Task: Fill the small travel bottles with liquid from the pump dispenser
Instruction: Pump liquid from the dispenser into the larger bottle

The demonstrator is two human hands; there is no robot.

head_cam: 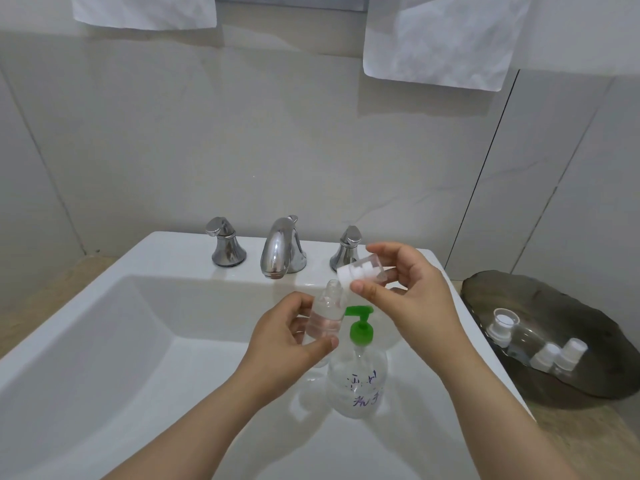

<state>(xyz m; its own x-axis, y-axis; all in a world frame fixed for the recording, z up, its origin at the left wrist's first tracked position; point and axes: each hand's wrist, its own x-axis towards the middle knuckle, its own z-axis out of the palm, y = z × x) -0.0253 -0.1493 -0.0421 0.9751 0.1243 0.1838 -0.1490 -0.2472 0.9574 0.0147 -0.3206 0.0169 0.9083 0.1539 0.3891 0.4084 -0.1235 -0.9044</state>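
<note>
While the left hand (287, 337) curls its fingers round one small clear plastic travel bottle (327, 313), open neck tilted up and right over the white sink (138, 341), the right hand (405, 299) pinches a white-and-clear cap (360, 271) just beside that mouth. One green-topped clear pump dispenser (360, 372) stands below. Three more capped small bottles (547, 355) lie in the dark oval dish (588, 386).

I'm in a bathroom: white sink (173, 245) w/ chrome tap (282, 247) & two handles (225, 242) right in front of me. Pale tiled wall (277, 133) behind, white towels (440, 36) hung above. Dark tray (519, 282) w/ small bottles (554, 355) sits on the stone counter (588, 441) beside the sink.
</note>
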